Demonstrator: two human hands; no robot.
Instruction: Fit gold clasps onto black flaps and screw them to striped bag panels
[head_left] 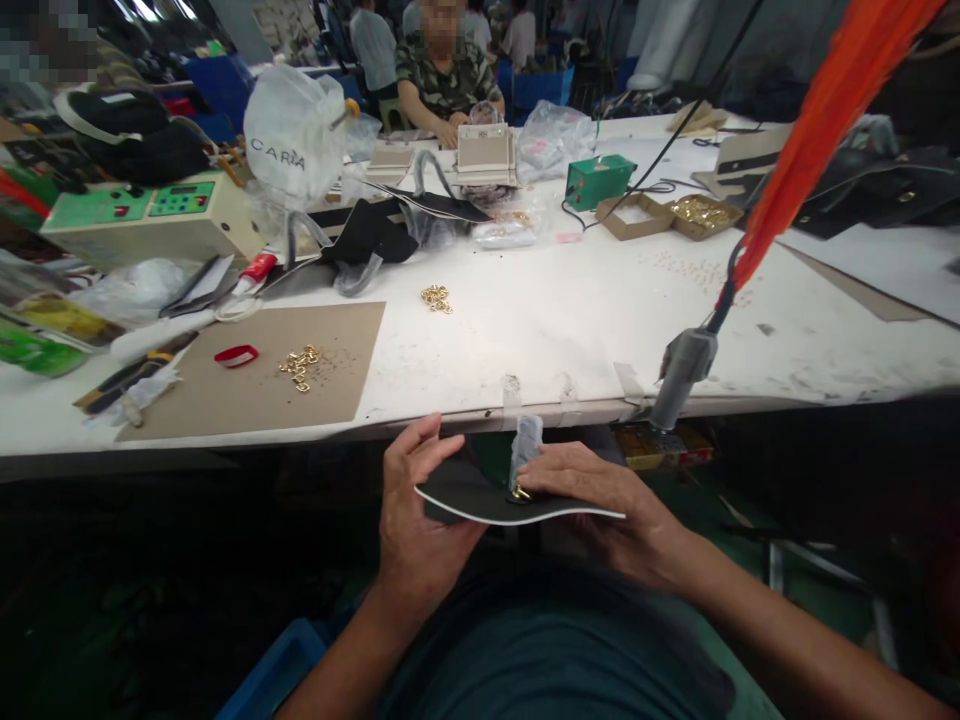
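Black leather panel (pixel 487 497) with a pale edge lies flat between both hands below the surface (pixel 570 320) edge. Left hand (pixel 416 520) cups its end, fingers spread; right hand (pixel 592 495) presses a gold fitting (pixel 520 493) onto it, apparently seated. Loose gold fittings (pixel 300 366) wait on cardboard.

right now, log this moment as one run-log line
left hand: holds black panel edge | right hand: presses on panel by gold fitting | loose gold rings: on cardboard sheet
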